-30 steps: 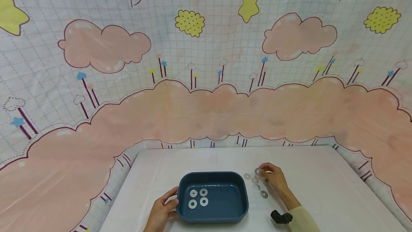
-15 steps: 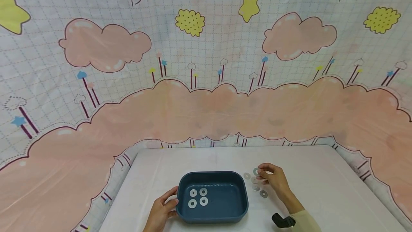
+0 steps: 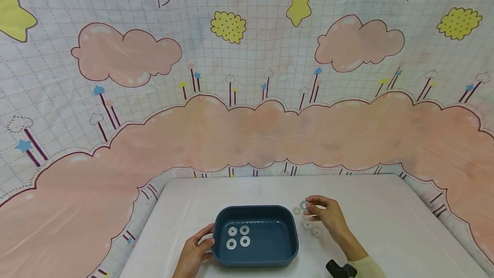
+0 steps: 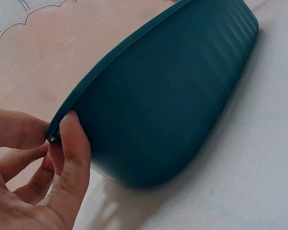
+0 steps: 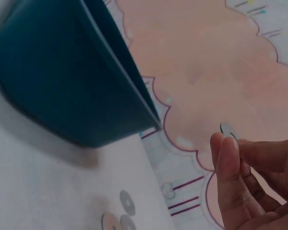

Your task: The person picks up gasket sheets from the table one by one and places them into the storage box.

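A dark blue basin (image 3: 291, 237) (image 4: 173, 96) (image 5: 53, 81) sits on the white table, with several metal washers (image 3: 238, 236) lying flat in its left half. My left hand (image 3: 197, 247) (image 4: 57, 153) grips the basin's left rim, thumb on the outer wall. Just right of the basin, my right hand (image 3: 311, 209) (image 5: 230, 143) pinches one washer (image 3: 304, 204) (image 5: 227, 129) at its fingertips, held above the table. Loose washers (image 3: 307, 225) (image 5: 127, 202) lie on the cloth under and beside that hand.
The white table (image 3: 386, 226) ends at a cartoon cloud backdrop (image 3: 247, 132) that rises behind and on both sides. A black wrist-worn device (image 3: 341, 269) shows at the right forearm.
My right hand has drifted slightly left toward the basin with the washer pinched in it. The left hand and the basin have not moved.
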### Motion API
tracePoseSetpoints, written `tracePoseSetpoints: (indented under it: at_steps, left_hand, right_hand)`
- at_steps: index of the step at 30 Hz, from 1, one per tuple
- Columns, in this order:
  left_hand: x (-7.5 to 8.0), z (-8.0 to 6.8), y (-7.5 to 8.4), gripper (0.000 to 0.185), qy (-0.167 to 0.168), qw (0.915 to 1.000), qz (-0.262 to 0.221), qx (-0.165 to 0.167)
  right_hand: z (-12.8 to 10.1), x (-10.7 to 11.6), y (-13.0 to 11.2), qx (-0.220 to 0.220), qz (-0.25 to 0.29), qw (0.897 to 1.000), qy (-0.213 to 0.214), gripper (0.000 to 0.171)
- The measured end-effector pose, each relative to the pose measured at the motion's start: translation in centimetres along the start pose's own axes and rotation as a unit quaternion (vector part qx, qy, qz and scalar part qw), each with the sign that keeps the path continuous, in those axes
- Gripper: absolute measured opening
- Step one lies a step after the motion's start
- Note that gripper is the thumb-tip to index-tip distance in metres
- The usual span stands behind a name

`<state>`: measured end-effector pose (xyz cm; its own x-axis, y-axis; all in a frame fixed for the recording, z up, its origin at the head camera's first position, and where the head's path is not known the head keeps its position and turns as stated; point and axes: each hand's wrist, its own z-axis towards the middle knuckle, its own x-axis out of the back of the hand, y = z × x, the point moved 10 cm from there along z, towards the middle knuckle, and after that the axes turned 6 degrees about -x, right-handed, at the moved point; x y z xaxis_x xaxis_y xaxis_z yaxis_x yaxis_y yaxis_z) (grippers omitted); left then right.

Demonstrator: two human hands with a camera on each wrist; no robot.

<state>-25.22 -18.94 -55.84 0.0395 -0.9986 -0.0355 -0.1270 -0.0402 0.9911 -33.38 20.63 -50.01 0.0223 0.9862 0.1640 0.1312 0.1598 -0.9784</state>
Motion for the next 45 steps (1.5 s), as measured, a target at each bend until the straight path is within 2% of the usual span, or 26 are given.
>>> tracePoseSetpoints:
  at_steps: [19, 24, 31, 45]
  left_hand:
    - [-0.2, -0.1, 0.0, 0.056, 0.003, 1.0, 0.0, 0.002]
    - [-0.1, 0.0, -0.1, 0.055, 0.007, 1.0, 0.002, 0.002]
    - [-0.1, 0.0, -0.1, 0.056, 0.009, 1.0, 0.0, 0.003]
    - [-0.1, 0.1, -0.1, 0.055, 0.011, 0.9999, 0.0, 0.002]
  right_hand:
    - [-1.7, -2.7, -2.7, 0.021, 0.026, 0.999, -0.038, 0.025]
    - [-1.9, -3.7, -2.7, 0.02, 0.033, 0.998, -0.054, 0.027]
    - [-2.3, -6.1, -2.7, 0.022, 0.054, 0.993, -0.1, 0.029]
    - [-2.3, -9.7, -2.4, 0.007, 0.066, 0.99, -0.126, 0.027]
